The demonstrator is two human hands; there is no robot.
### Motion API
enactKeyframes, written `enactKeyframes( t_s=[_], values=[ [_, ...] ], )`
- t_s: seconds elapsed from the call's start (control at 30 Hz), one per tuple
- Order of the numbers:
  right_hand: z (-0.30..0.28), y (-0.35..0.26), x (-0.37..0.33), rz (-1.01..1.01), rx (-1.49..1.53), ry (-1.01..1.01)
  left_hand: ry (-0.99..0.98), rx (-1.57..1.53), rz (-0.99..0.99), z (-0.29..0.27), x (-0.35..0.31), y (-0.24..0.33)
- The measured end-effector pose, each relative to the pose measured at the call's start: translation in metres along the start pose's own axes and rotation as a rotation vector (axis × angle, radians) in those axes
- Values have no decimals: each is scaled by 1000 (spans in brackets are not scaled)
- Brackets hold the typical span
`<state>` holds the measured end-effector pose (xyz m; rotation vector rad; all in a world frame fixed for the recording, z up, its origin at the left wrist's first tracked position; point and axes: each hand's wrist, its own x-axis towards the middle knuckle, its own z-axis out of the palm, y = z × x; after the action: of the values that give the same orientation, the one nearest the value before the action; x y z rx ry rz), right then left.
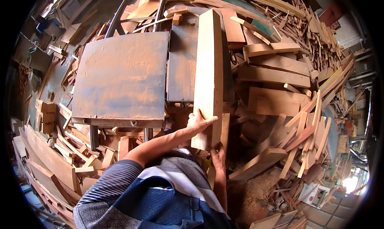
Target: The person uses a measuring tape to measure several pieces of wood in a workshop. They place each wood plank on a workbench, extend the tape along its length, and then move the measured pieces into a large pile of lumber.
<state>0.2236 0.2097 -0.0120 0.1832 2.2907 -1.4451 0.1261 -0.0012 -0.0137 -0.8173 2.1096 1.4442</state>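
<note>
A long, thick wooden beam points away from me over the right part of a dusty metal machine table. Its near end sticks out past the table's front edge, toward my body. My left hand lies across the beam close to this end, its fingers gripping the top and sides. Lower down, my right hand holds the end from below and the right; part of its fingers is hidden by the wood. Left of the beam is a wide metal plate, coated with sawdust.
Stacked planks and a heap of offcuts crowd the right side. A loose board rests near sawdust at my right. Long boards lean at the lower left. Small wood blocks sit on the table's far end.
</note>
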Motion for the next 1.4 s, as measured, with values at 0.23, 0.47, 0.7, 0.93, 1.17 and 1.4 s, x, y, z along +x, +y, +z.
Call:
enactKeyframes(
  t_s=[0.23,0.47,0.7,0.93,1.17,1.4],
  values=[
    [-13,11,0,311,180,154,-12,-57,172,10,-5,-23],
    [-15,80,38,307,539,122,-181,-99,144,23,10,-37],
    [3,-11,-17,274,840,55,-260,-287,225,29,26,-60],
    [12,51,6,304,793,95,-345,-255,191,20,20,-47],
    [4,119,32,391,775,38,-389,-297,215,20,19,-41],
    [4,55,19,350,704,116,-436,-428,240,26,29,-54]
  ],
)
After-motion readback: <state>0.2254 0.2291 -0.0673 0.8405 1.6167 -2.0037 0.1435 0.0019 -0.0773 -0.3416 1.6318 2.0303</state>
